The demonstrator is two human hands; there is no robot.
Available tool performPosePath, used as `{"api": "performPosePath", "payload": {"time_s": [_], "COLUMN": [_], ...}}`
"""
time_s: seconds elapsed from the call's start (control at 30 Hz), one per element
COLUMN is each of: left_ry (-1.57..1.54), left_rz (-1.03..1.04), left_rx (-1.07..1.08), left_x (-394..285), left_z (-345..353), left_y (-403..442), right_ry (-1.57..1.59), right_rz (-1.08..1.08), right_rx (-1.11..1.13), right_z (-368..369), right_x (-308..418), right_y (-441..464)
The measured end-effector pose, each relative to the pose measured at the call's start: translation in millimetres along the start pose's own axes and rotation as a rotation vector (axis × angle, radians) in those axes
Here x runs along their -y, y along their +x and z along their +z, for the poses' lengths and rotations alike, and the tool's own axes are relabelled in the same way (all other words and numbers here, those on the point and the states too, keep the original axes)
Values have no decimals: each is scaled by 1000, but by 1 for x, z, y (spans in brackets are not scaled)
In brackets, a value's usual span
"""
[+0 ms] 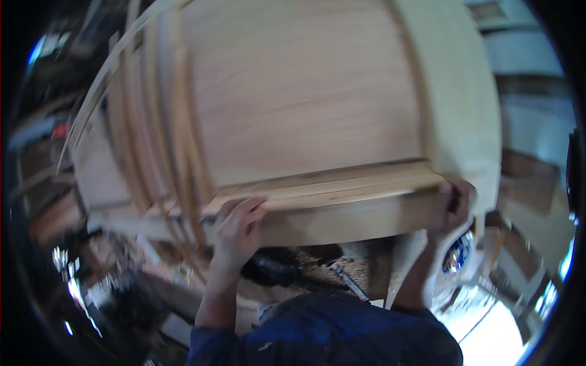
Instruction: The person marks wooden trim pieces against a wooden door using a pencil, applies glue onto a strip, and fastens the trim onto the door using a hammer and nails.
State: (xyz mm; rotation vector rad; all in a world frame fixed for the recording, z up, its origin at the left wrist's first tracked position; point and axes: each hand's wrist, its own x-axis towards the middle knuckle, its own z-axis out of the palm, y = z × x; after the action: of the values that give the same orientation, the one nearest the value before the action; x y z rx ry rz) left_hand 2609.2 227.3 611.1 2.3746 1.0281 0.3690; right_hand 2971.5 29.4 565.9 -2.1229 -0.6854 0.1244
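Note:
A pale wooden strip lies along the near edge of a large wooden panel. My left hand is at the strip's left part, with its fingers curled over and pinched on it. At the other end, my right hand is closed around the strip near the panel's right corner. Motion blur softens both hands, and some fingertips are hidden. Below the strip shows a plain wooden side face.
Several long thin wood strips lie across the panel's left side, some hanging over the near edge. A broad pale board runs along the right. Wood shavings and blurred clutter cover the floor below.

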Motion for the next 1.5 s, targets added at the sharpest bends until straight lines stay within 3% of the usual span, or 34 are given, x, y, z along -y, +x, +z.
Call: {"api": "performPosePath", "payload": {"time_s": [0.67,0.77,1.0,1.5], "left_ry": [-218,-259,-321,-339], "left_rz": [-15,-28,-15,26], "left_rx": [-135,-125,-101,-30], "left_x": [23,26,36,44], "left_z": [8,6,13,9], "left_y": [-13,-13,-23,-24], "right_ry": [-149,-202,-251,-128], "right_rz": [10,-4,-49,-27], "right_rx": [60,64,77,66], "right_z": [-12,-25,-27,-32], "right_x": [-38,-63,-47,-55], "right_y": [8,13,16,18]}}
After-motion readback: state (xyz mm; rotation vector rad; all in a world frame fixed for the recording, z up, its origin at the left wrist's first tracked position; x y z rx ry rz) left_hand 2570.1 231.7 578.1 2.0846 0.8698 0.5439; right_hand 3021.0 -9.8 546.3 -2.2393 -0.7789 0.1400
